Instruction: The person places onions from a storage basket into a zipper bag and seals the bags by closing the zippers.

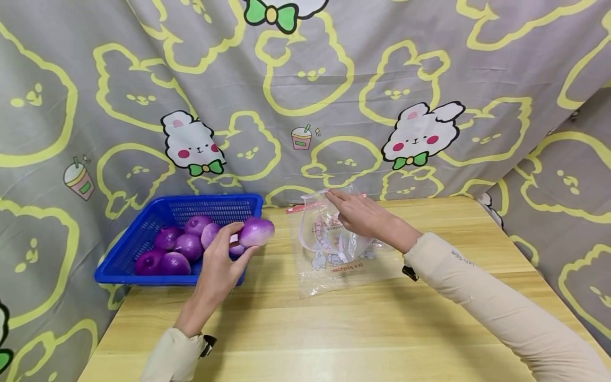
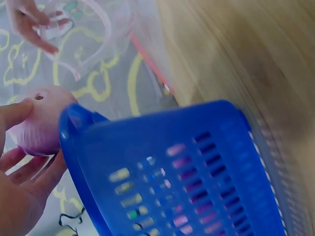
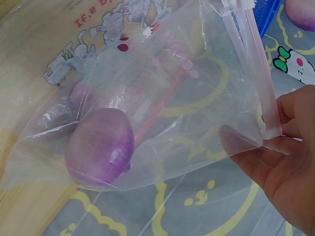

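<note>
One onion (image 1: 256,232) is lifted in my left hand (image 1: 220,265), the fingers curled around it, just above the near corner of the blue basket (image 1: 143,233), where several other purple onions (image 1: 176,249) lie. My right hand (image 1: 365,215) pinches the top edge of the clear zip bag (image 1: 329,249), which lies on the bench (image 1: 334,329) to the right of the basket; the two hands are well apart. From the right wrist view I see one onion inside the bag (image 3: 101,147), low in its corner, and the mouth is only partly opened. To do this step well, I judge that I should raise the pinched edge more so the mouth stands wide, then bring the held onion over in a low path and let it go only when it is past the zip strip (image 3: 258,88). If the strip folds inward, the onion may roll off across the bench.
</note>
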Motion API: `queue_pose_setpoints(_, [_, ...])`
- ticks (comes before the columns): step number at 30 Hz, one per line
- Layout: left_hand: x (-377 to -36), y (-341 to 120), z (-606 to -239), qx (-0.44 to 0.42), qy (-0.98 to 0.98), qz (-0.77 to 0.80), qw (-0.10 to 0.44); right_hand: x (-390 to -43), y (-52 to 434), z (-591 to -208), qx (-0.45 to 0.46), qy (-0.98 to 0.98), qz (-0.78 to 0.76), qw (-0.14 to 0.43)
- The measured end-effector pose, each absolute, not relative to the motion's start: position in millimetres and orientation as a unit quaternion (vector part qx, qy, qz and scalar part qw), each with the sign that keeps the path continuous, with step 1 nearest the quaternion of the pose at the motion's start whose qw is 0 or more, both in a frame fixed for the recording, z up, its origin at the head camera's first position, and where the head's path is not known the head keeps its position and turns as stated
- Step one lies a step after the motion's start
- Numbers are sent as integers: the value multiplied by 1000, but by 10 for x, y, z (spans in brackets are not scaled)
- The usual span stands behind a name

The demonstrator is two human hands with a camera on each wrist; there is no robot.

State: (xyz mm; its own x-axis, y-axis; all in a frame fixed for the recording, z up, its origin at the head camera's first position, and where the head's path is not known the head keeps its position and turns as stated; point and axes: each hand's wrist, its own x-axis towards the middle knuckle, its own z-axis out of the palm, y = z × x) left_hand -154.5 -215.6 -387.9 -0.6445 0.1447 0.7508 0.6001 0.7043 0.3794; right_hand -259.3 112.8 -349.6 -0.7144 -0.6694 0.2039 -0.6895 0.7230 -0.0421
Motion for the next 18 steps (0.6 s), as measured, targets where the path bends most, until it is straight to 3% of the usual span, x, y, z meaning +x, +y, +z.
queue_pose_setpoints(18, [-1703,-1670,-3854,-256,-856,-326,308,-2584,1155,-3497,376,-920,59,93])
